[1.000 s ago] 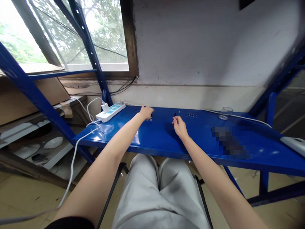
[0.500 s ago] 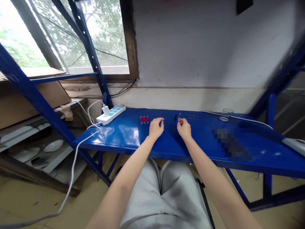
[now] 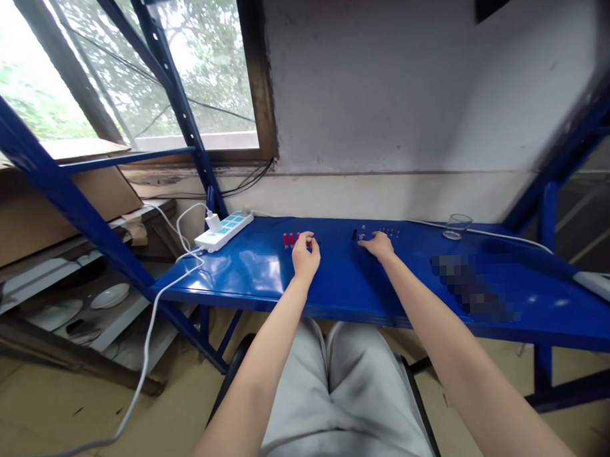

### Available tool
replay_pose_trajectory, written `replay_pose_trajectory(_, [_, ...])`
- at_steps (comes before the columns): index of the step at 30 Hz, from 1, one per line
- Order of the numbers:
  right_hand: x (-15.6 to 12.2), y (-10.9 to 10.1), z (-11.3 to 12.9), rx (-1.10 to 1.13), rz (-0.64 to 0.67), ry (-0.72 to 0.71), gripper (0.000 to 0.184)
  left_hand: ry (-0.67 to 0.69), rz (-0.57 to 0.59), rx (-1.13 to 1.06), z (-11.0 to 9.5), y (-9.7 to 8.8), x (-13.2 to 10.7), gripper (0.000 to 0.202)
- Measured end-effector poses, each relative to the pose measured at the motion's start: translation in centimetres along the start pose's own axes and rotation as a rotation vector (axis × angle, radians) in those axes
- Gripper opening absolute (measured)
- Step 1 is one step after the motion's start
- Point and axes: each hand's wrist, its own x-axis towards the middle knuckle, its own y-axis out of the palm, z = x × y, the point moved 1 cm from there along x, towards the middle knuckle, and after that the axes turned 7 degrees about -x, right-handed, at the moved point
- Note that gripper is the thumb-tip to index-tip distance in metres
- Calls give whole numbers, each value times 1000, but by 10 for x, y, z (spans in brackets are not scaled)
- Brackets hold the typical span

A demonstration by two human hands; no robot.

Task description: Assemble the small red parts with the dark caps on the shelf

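The blue tabletop (image 3: 337,291) runs across the middle of the frame, sitting slightly farther right in view than half a second ago. A dark, pixelated thing (image 3: 470,286) lies on its right part, and a white power strip (image 3: 220,235) lies at its left end.

The left hand (image 3: 306,256), at the centre of the frame, has shifted back left; half a second ago it was clear of the red pieces (image 3: 286,241), and now its fingers overlap the rightmost one. Its thumb and fingers are nearly together, and whether anything is pinched between them I cannot tell. The right hand (image 3: 380,244), right of centre, has moved a little to the right and now hides part of the cluster of tiny pieces (image 3: 398,234). Its thumb and fingers point left with a narrow gap; I cannot tell whether they grip anything.

A clear glass (image 3: 456,228) stands farther right, well apart from both hands. The red pieces form a short row just left of the left hand's fingertips, upright in the picture, bright red with pale lower ends. A small black piece (image 3: 355,234) lies just left of the right hand's fingertips. The tiny pieces look pale, too small to make out.
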Motion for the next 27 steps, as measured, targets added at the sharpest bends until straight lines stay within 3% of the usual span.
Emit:
replay_pose_trajectory(1, [3, 1, 1, -100, 37, 131, 46, -5, 7, -3, 0, 0, 0, 18])
replay_pose_trajectory(4, [8, 5, 13, -243, 156, 262, 55, -8, 35, -8, 0, 1, 0, 18])
replay_pose_trajectory(7, [7, 11, 26, -299, 216, 278, 55, 9, 53, -4, 1, 2, -1, 18])
replay_pose_trajectory(12, [-4, 25, 47, -381, 171, 214, 23, 65, 58, 21, 4, 4, -3, 18])
replay_pose_trajectory(15, [-17, 26, 64, -376, 128, 51, 22, 93, 118, 72, 3, 5, -4, 25])
replay_pose_trajectory(19, [-45, 14, 85, -381, 67, -312, 22, 211, 263, 153, -5, 5, -7, 44])
replay_pose_trajectory(21, [-61, 7, 88, -440, 31, -513, 22, 287, 345, 187, -7, 7, -7, 44])
replay_pose_trajectory(24, [-76, 0, 82, -524, -10, -622, 22, 346, 436, 213, -5, 11, -8, 38])
replay_pose_trajectory(27, [-81, -2, 73, -521, 11, -659, 22, 321, 448, 227, 1, 14, -8, 33])
